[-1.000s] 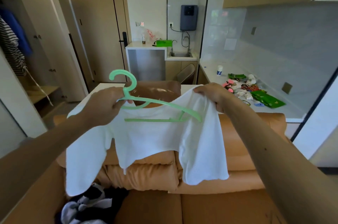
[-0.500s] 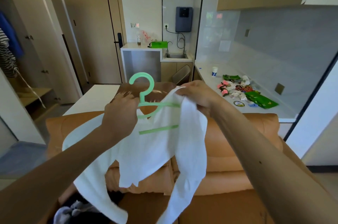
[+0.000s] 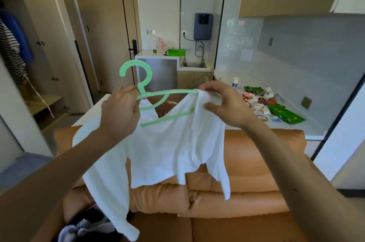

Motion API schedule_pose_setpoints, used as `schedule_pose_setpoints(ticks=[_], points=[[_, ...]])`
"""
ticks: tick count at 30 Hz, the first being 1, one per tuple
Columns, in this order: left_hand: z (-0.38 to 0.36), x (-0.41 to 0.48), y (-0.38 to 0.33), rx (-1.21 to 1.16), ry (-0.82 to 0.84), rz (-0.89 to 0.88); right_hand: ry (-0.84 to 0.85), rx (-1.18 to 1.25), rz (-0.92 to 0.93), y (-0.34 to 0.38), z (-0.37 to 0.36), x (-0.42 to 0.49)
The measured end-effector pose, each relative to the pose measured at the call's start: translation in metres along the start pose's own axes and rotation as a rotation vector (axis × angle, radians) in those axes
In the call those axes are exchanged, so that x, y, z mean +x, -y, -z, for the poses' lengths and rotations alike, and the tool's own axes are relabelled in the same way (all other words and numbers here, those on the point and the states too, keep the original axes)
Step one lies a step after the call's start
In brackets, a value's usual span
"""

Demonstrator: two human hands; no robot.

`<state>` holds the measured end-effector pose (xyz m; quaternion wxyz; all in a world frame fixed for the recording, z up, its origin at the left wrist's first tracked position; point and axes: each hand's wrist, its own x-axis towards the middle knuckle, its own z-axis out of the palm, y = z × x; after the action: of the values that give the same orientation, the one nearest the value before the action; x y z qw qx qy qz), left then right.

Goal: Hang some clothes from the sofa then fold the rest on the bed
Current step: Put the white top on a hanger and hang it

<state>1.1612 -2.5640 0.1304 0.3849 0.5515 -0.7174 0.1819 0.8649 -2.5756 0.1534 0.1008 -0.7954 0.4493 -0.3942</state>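
While you hold both arms raised over the sofa (image 3: 256,153), the items stand as follows.

Item one: green plastic hanger (image 3: 171,92), hook uppermost, its upper arm running nearly level toward your right. Your left hand (image 3: 118,113) grips it at the neck just below the hook, fingers curled round the plastic.

Item two: white shirt (image 3: 173,143), partly threaded on the hanger. The lower green bar shows across the neck opening. One shoulder sits bunched over the hanger's right end. The rest hangs loose in front of the sofa back, with one sleeve trailing low at lower left. Your right hand (image 3: 223,105) pinches the bunched shoulder cloth at the hanger tip, fingers above, thumb beneath.

Item three: the sofa itself, tan, its back cushions behind the shirt.

Item four: heap of dark and grey clothes (image 3: 87,226) on the seat at lower left, partly hidden by your left forearm and the trailing sleeve.

Behind the sofa: white table (image 3: 292,129) along the right wall, carrying a paper cup (image 3: 235,81), green packets (image 3: 284,114) and a scatter of small wrapped goods too small to tell apart.

Further back: steel sink (image 3: 194,65) with tap, dark wall unit (image 3: 203,26) above it.

Far left: striped garment (image 3: 9,54) and blue garment (image 3: 21,38) hanging in an open wardrobe.
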Motion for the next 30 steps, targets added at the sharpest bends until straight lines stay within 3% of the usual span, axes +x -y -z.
schedule_pose_setpoints(ticks=[5, 11, 17, 21, 24, 28, 30], points=[[-0.003, -0.002, -0.004, 0.015, 0.025, -0.019, -0.151, -0.125, 0.086, 0.011, -0.024, -0.002], [0.004, 0.003, -0.003, -0.261, 0.067, 0.0, -0.018, -0.136, 0.078, 0.019, -0.026, 0.001], [0.029, 0.012, 0.019, -0.285, 0.006, -0.037, -0.118, -0.021, -0.094, -0.002, -0.007, -0.005], [0.037, 0.003, 0.014, -0.292, 0.0, -0.094, -0.18, 0.041, -0.084, -0.003, 0.001, -0.009], [0.04, 0.004, 0.012, -0.336, 0.012, -0.027, -0.189, 0.095, -0.037, -0.001, 0.01, -0.012], [0.043, 0.017, 0.011, -0.139, 0.059, 0.009, -0.189, 0.123, -0.013, 0.006, 0.016, -0.01], [0.046, 0.023, 0.011, -0.058, 0.034, -0.079, -0.195, 0.083, -0.009, 0.011, 0.019, -0.008]])
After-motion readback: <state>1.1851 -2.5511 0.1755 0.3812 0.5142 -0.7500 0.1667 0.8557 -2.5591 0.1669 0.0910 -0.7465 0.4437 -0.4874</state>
